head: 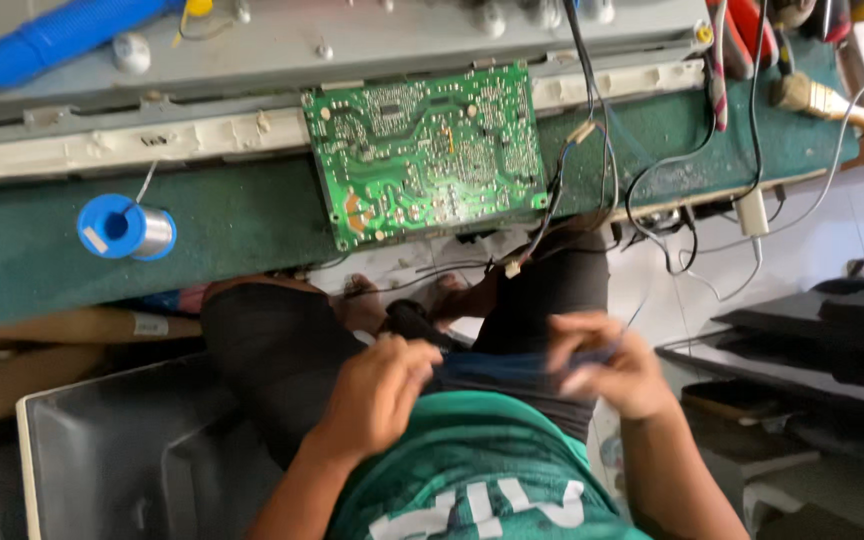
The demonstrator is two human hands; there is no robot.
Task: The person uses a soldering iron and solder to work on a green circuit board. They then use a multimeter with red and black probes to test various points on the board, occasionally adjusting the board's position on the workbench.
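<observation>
Left hand is curled shut around a black tool above the lap. Right hand, blurred, pinches a thin wire with fingers drawn together. Green circuit board lies solder side up on the green bench, solder spool to its left, brush far right.

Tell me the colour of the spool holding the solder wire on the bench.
Blue; the spool shows best in the head view, lying on the green bench.
</observation>
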